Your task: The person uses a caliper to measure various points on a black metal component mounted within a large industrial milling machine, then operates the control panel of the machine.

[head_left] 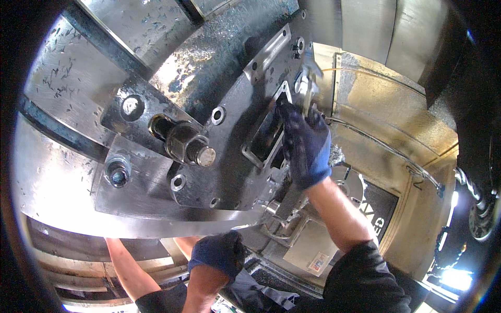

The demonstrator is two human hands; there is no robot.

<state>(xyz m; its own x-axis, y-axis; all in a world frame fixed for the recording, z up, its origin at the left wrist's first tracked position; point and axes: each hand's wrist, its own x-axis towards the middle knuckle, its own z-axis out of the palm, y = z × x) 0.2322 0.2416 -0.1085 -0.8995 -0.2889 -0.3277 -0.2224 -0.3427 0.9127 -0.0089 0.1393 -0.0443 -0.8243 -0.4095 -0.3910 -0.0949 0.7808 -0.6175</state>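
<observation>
My right hand (305, 143), in a dark blue glove, reaches up to a big dark metal plate (232, 146). Its fingers are closed around a shiny, motion-smeared metal tool (309, 86) whose kind I cannot make out. Beside the hand is a rectangular opening with a bright raised rim (254, 156) in the plate. Low in the middle, under the curved polished edge (156, 225), a dark blue gloved hand, which looks like my left hand (216, 256), shows at the end of a bare forearm. Its fingers are hidden.
A heavy nut on a threaded stud (183, 143) sticks out left of the plate. A bare arm (130, 268) passes behind the polished edge at lower left; whose it is I cannot tell. Metal chips cling to the slotted surface (62, 73). Hoses (389, 143) run along the right wall.
</observation>
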